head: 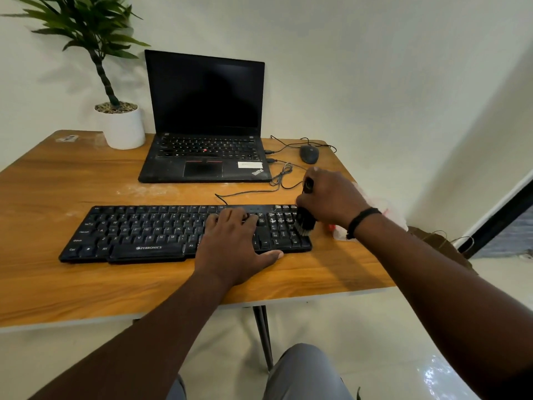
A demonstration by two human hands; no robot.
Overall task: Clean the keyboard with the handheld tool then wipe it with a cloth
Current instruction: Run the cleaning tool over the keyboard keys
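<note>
The black Zebronics keyboard (150, 232) lies flat on the wooden table (57, 278), near its front edge. The left hand (233, 243) rests on the keyboard's right-centre keys, fingers straight, thumb along the front edge. The right hand (331, 197) grips a black brush (305, 217) upright, bristles touching the numeric keypad. A white cloth (386, 209) lies just beside the wrist.

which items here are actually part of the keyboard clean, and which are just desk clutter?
In the job:
- keyboard, left hand resting flat on it
- brush, gripped by right hand, bristles on the numpad
- whitish cloth behind the right wrist

Lying about:
- laptop
- mouse
- potted plant
</note>
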